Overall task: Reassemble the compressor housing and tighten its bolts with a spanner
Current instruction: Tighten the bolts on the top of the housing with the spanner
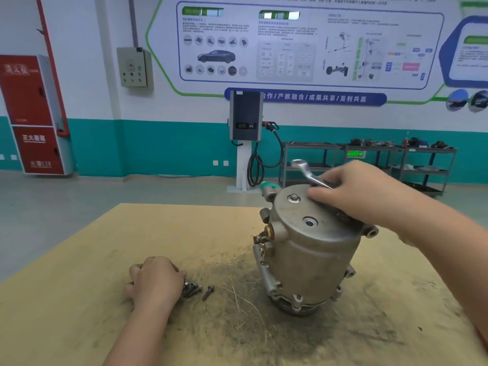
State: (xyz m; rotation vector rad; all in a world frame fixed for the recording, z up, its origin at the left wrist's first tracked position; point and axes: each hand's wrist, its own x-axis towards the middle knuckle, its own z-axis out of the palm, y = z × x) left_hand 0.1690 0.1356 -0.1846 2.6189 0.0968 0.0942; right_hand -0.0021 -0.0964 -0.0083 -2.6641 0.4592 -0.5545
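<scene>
Grey cast-metal cylindrical compressor housing point(311, 249) stands upright, slightly tilted, on tan dust-stained board worktop point(105, 260). Right hand point(353, 191) rests on housing top face, fingers closed round shiny steel open-end spanner point(307, 174); spanner head projects up and to the left, clear of housing. One hex bolt point(293, 198) seated in top face, near right-hand fingertips. Left hand point(154, 280) lies knuckles-up on worktop, fingertips on cluster of dark loose bolts point(192, 289); one separate dark bolt point(208, 292) lies just beside cluster, toward housing.

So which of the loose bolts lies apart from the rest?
The single bolt, right of the cluster at the left hand's fingertips; it lies alone on the board, nearer the compressor.
</scene>
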